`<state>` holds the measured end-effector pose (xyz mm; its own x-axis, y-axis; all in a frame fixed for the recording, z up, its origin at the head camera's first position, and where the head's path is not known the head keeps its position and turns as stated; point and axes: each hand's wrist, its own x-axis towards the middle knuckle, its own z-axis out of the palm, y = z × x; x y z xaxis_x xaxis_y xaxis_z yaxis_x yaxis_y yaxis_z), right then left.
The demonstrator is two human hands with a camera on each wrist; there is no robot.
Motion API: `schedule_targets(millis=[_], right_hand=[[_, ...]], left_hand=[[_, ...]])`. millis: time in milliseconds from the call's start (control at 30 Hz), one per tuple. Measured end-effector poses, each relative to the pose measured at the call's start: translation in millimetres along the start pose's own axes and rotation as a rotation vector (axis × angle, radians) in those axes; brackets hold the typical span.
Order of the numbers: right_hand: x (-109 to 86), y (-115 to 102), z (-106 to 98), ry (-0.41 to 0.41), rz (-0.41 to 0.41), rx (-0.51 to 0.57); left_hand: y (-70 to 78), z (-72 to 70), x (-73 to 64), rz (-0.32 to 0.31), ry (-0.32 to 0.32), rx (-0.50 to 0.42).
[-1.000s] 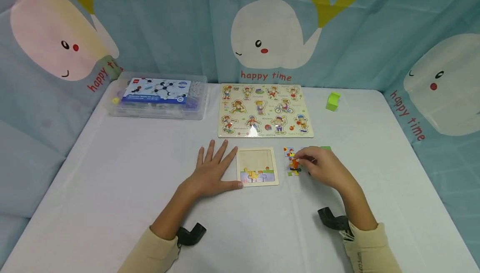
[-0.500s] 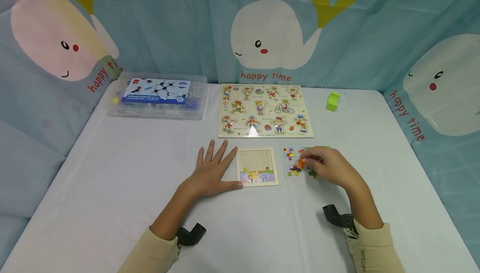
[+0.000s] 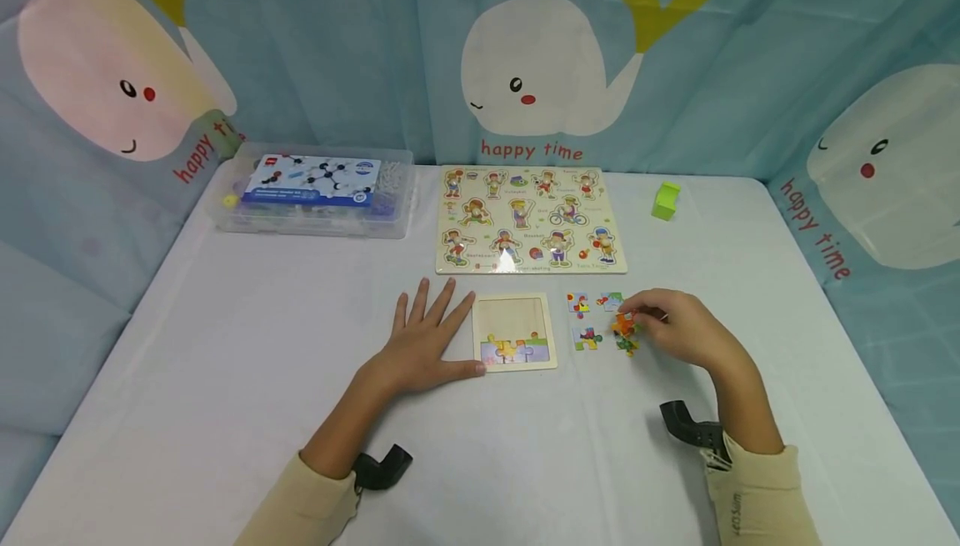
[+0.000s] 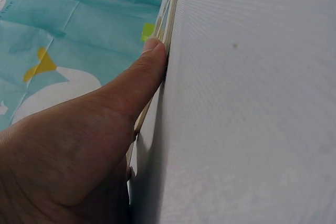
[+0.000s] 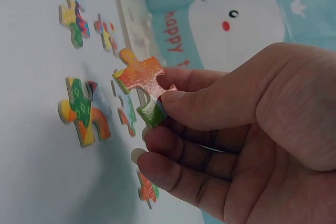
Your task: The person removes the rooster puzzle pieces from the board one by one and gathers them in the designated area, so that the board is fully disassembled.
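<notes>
My left hand (image 3: pixel 420 350) lies spread on the white table, its thumb and index fingertip touching the left side of a small wooden puzzle tray (image 3: pixel 552 333). Joined jigsaw pieces (image 3: pixel 513 353) line the bottom of that tray; bare wood shows above them. Between thumb and fingers, my right hand (image 3: pixel 678 325) pinches an orange jigsaw piece (image 5: pixel 142 74) with green corners, held above the table. Loose jigsaw pieces lie under and beside it, including one with a red spot (image 3: pixel 578 304) and a green-and-orange one (image 5: pixel 84 111). The right hand hides part of the group.
Behind the tray lies a larger wooden board (image 3: pixel 531 221) with sports figures. A clear plastic case (image 3: pixel 315 217) with a molecule-print label stands at the back left, and a lime-green block (image 3: pixel 665 201) at the back right. A whale-print curtain (image 3: pixel 360 46) encloses the table.
My right hand has moved rightward over the loose pieces, carrying the orange jigsaw piece, and more pieces at the left show now. The left hand stays put.
</notes>
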<state>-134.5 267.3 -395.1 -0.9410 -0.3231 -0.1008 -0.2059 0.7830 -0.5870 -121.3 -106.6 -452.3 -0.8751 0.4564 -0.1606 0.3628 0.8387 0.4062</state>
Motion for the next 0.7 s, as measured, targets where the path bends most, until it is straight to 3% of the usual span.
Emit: schedule_targets(millis=[700], right_hand=[[-7.5,32.0,-15.3,-0.039,0.135,0.004]], left_hand=[[-1.4,0.4,0.4,0.001,-0.001,0.002]])
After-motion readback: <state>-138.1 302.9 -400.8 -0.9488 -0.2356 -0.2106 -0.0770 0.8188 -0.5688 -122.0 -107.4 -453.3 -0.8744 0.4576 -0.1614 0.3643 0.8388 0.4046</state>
